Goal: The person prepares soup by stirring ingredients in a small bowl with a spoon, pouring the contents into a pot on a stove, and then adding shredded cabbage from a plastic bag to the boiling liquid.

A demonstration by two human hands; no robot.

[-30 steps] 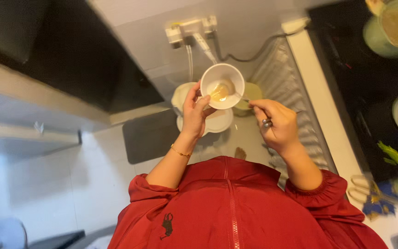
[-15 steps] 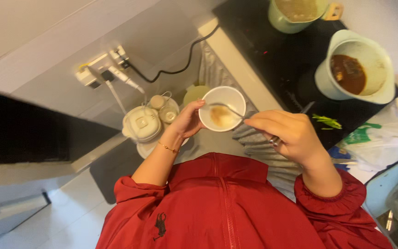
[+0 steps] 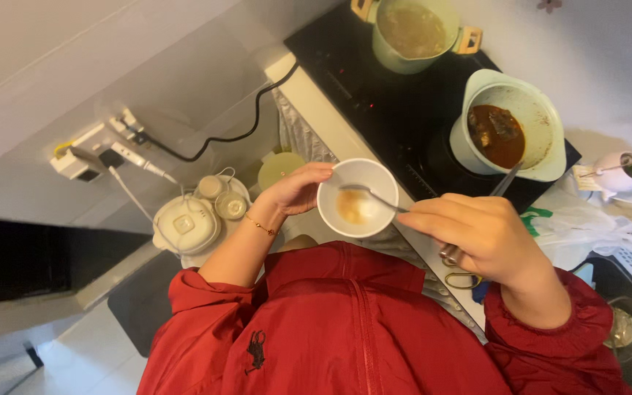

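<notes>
Bowl: small white bowl [image 3: 358, 197] with a little tan liquid, held above the counter, left of the black cooktop [image 3: 396, 110].
Left hand [image 3: 295, 190]: fingers curled round the bowl's left rim, gripping it.
Right hand [image 3: 480, 234]: closed on a metal spoon [image 3: 369, 194], its tip inside the bowl.
Right of bowl: white pot [image 3: 510, 128] of brown stew on the cooktop.

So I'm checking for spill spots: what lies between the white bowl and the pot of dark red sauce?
In the head view, between the white bowl and the pot of dark red sauce lies only the bare black cooktop; the right hand sits just below that stretch.
</notes>
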